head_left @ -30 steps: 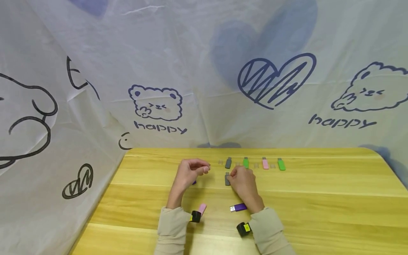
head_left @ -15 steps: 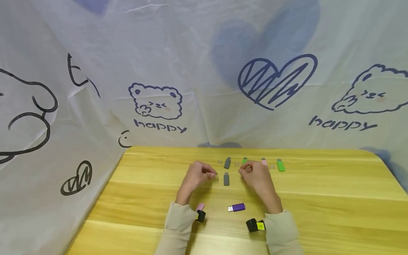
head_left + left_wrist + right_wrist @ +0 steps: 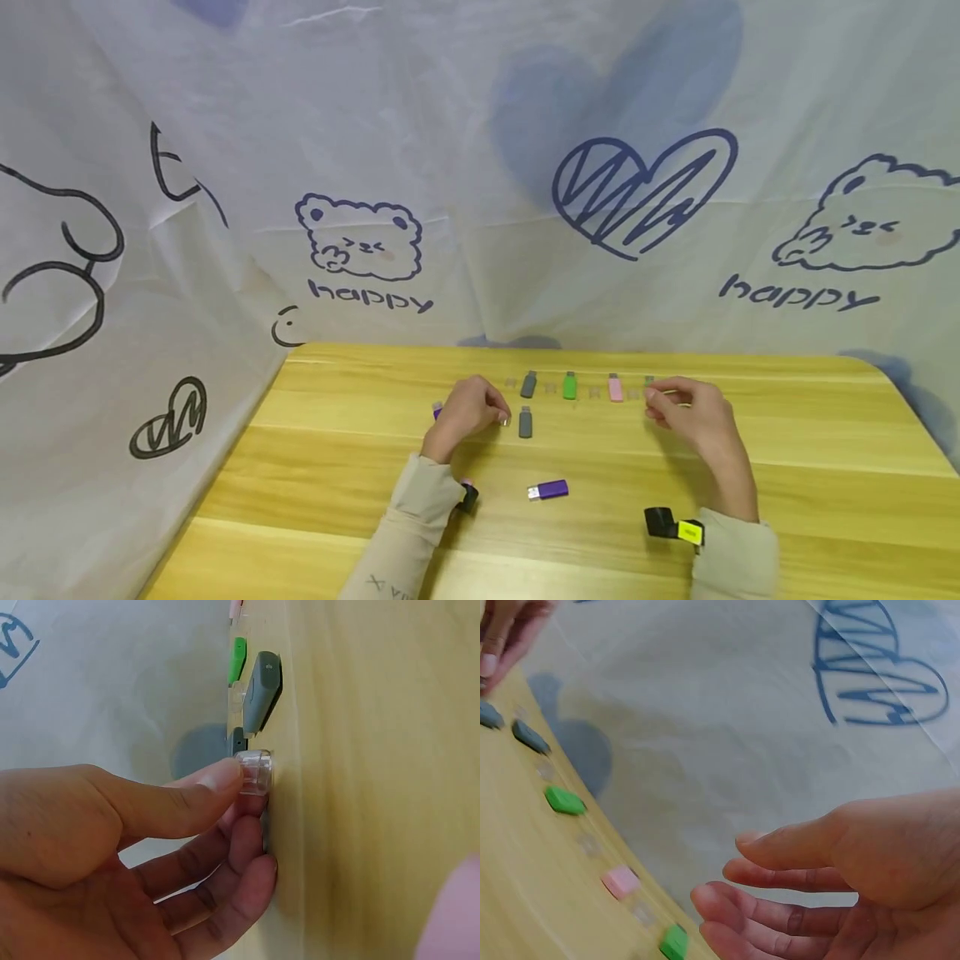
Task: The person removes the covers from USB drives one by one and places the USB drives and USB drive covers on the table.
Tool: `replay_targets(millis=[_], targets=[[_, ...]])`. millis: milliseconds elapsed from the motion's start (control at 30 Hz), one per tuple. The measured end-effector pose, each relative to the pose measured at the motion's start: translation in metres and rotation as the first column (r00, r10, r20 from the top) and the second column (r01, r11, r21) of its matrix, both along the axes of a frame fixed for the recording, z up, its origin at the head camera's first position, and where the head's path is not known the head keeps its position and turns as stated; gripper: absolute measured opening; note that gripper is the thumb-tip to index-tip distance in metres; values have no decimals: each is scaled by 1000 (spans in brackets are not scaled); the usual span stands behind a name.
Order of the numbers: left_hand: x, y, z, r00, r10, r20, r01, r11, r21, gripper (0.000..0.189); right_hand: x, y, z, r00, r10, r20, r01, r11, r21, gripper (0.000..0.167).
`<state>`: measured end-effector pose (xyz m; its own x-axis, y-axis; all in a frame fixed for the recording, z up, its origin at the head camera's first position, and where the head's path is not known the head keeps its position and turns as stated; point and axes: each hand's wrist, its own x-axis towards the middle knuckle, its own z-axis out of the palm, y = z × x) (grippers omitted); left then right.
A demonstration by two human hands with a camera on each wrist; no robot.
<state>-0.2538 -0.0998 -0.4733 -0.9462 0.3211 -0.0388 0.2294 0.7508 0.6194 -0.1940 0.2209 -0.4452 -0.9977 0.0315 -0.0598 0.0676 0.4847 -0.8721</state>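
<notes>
My left hand (image 3: 467, 412) pinches a small clear plastic cap (image 3: 257, 772) between thumb and forefinger, low over the table. Just right of these fingertips lies a grey USB stick (image 3: 525, 423) with its metal plug pointing away. My right hand (image 3: 693, 412) is at the right end of the back row, its fingertips overlapping the last green USB stick (image 3: 674, 942) in the head view. Nothing sits between its thumb and loosely bent fingers in the right wrist view. That row also has a grey stick (image 3: 528, 385), a green one (image 3: 570, 386) and a pink one (image 3: 615, 388).
Several clear caps (image 3: 595, 392) lie between the back-row sticks. A purple USB stick (image 3: 552, 489) lies nearer the front. Another purple one (image 3: 438, 411) shows beside my left hand, and a pink one is mostly hidden by the left wrist camera (image 3: 468, 498). A printed cloth (image 3: 480, 275) hangs behind.
My right hand has left the front grey USB stick and moved right to the end of the back row. My left hand has come right, close to that grey stick.
</notes>
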Motion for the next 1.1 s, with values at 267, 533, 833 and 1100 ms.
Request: replay_targets(millis=[267, 533, 833, 1100], targets=[[0, 1, -3, 999, 51, 20, -51, 999, 5, 10, 1, 9, -3, 1000, -8, 3, 8, 1000, 17, 34], [5, -6, 0, 1000, 30, 0, -30, 996, 87, 6, 0, 5, 1, 999, 16, 28, -17, 999, 43, 36], [18, -36, 18, 994, 99, 39, -107, 941, 320, 14, 1, 1, 8, 999, 51, 2, -51, 994, 93, 36], [25, -53, 19, 989, 150, 4, -140, 910, 391, 12, 1, -7, 6, 995, 89, -43, -83, 988, 127, 38]])
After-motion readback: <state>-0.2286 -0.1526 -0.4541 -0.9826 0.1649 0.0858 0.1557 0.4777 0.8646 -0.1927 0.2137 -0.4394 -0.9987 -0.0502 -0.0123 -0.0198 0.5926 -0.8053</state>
